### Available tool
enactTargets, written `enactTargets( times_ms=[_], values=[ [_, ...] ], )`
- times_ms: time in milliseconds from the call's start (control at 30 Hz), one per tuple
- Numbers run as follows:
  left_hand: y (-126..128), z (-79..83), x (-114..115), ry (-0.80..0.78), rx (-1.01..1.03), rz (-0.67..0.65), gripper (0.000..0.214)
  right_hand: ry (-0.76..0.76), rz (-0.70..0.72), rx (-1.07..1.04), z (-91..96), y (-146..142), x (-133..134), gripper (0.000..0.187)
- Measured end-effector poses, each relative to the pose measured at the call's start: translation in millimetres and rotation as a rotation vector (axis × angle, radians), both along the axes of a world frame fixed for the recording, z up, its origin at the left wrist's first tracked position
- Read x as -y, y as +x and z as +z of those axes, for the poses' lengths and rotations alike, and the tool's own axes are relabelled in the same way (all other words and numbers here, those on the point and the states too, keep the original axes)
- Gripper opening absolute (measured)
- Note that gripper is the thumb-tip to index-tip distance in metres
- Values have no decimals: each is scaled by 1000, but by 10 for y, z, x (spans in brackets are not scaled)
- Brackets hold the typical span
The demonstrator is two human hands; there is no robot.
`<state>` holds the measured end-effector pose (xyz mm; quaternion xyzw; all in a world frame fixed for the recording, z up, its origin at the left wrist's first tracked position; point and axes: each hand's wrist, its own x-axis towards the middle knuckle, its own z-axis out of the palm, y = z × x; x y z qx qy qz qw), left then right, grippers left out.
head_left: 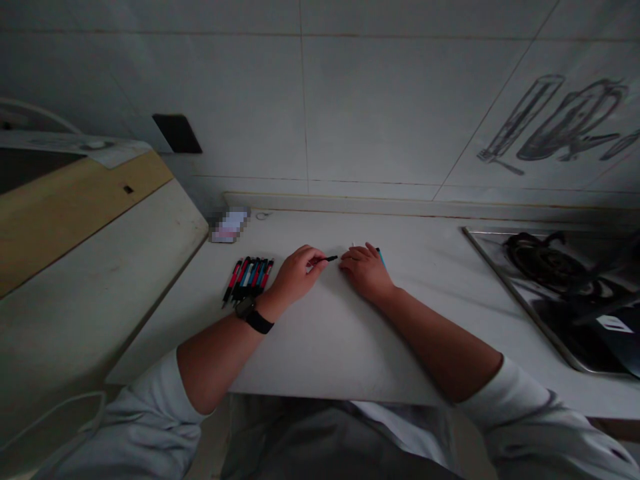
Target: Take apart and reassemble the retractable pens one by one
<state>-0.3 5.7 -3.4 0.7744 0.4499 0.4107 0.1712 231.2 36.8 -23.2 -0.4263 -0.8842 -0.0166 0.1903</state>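
Note:
My left hand (296, 272) rests on the white counter (320, 347), fingers pinched on a small black pen part (331, 259) that points right. My right hand (365, 269) lies just to its right, fingers curled around a blue pen piece (379, 254) whose end shows behind the knuckles; a thin white piece peeks out at the fingertips. The two hands nearly touch. A row of several red, blue and black pens (249, 279) lies on the counter just left of my left hand. A black watch (254, 317) sits on my left wrist.
A blurred small box (229, 225) lies at the back left of the counter. A gas hob (565, 293) fills the right side. At the left stands a white appliance with a wooden board (65, 207). The tiled wall runs behind.

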Motion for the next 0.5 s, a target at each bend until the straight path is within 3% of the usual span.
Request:
enactTargets(
  times_ms=[267, 500],
  values=[
    [-2, -2, -5, 9, 9, 5, 3, 29, 58, -6, 27, -31, 76, 17],
    [-6, -4, -10, 10, 1, -9, 5, -52, 96, -366, 138, 87, 126, 21]
  ],
)
